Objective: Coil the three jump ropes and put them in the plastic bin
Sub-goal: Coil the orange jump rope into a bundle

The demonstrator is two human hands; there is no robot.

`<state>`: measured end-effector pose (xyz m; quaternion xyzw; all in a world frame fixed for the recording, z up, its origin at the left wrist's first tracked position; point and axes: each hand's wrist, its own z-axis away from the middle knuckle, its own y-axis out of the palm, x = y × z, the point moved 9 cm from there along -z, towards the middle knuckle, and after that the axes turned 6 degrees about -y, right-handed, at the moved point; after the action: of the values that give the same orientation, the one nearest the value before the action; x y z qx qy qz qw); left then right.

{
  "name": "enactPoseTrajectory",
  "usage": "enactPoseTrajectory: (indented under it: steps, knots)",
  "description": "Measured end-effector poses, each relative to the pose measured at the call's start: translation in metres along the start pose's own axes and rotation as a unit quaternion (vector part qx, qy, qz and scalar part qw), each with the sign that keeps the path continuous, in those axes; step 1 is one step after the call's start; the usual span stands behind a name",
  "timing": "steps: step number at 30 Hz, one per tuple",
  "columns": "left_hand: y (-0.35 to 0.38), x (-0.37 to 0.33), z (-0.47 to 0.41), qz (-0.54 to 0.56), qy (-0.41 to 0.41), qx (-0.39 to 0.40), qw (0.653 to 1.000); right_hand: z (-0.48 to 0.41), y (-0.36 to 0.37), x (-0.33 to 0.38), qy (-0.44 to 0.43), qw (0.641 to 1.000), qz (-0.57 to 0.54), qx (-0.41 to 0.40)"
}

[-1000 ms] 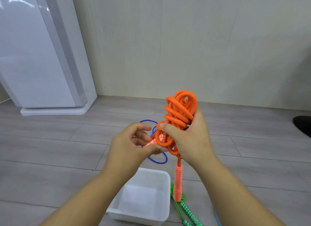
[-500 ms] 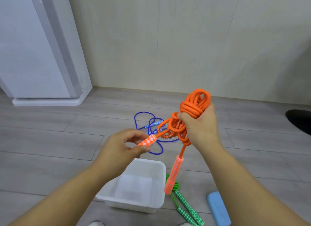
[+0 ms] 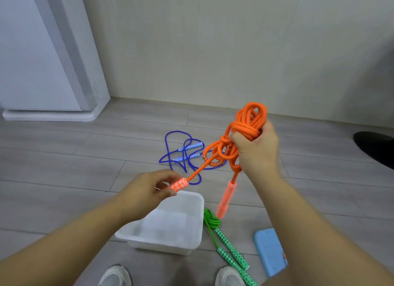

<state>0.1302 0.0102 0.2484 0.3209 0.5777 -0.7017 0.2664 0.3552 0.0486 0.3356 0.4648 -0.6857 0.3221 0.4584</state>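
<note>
1. The right hand (image 3: 255, 149) is raised above the floor (image 3: 64, 158). Its fingers are curled tight round the bundled orange rope (image 3: 248, 123). Loops stick out above the fist, and more hang tangled below it.
2. The left hand (image 3: 147, 192) pinches one orange handle (image 3: 179, 184), checkered with white, between thumb and fingertips. It is held above the far edge of the bin. A taut stretch of rope runs from this handle up and to the right into the bundle.
3. The other orange handle (image 3: 226, 198) dangles straight down from the bundle on a short length of rope. Neither hand touches it, and it hangs beside the bin's far right corner.
4. The bin (image 3: 162, 246), of white plastic, stands on the floor beneath the left hand and forearm.
5. The blue rope (image 3: 170, 145) lies uncoiled in loose loops on the floor beyond the bin. Its two blue-and-white handles (image 3: 190, 146) lie side by side among the loops. Its right part is hidden behind the orange rope.
6. The green rope (image 3: 211, 219) lies on the floor just right of the bin, bunched near the bin's right wall. Its two checkered green handles (image 3: 232, 249) lie together and point toward the right shoe.
7. A flat light-blue thing (image 3: 269, 251) lies on the floor right of the green handles, partly covered by the right forearm.
8. Two white shoes (image 3: 116, 275) show at the bottom edge. A white appliance (image 3: 32, 51) stands far left against the wall.
</note>
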Motion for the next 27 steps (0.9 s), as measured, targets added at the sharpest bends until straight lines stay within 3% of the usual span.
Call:
enactPoseTrajectory:
  steps: [5, 10, 14, 18, 23, 25, 27]
  knots:
    - [0.009, 0.000, -0.003, 0.013, -0.009, 0.019, 1.000, 0.006, 0.018, 0.007, -0.004, 0.997, -0.042, 0.060]
    - [-0.005, -0.032, -0.007, 0.174, 0.019, -0.013, 0.985, 0.007, 0.028, 0.013, 0.012, 0.986, -0.106, 0.126]
    - [-0.031, -0.071, -0.007, 0.291, 0.045, -0.077, 0.952, 0.017, 0.042, 0.013, 0.013, 0.975, -0.073, 0.209]
    - [-0.030, -0.099, -0.010, 0.261, 0.073, -0.052, 0.961, 0.029, 0.051, 0.005, 0.029, 0.958, -0.019, 0.286]
    - [-0.038, -0.099, -0.015, 0.233, 0.063, -0.114, 0.964, 0.030, 0.043, 0.003, 0.011, 0.946, 0.034, 0.321]
    - [-0.043, -0.099, -0.017, 0.254, 0.069, -0.128, 0.956, 0.023, 0.034, 0.000, 0.027, 0.947, 0.040, 0.318]
    - [-0.037, -0.105, -0.021, 0.325, 0.068, -0.082, 0.940, 0.023, 0.031, -0.004, 0.062, 0.932, 0.009, 0.357]
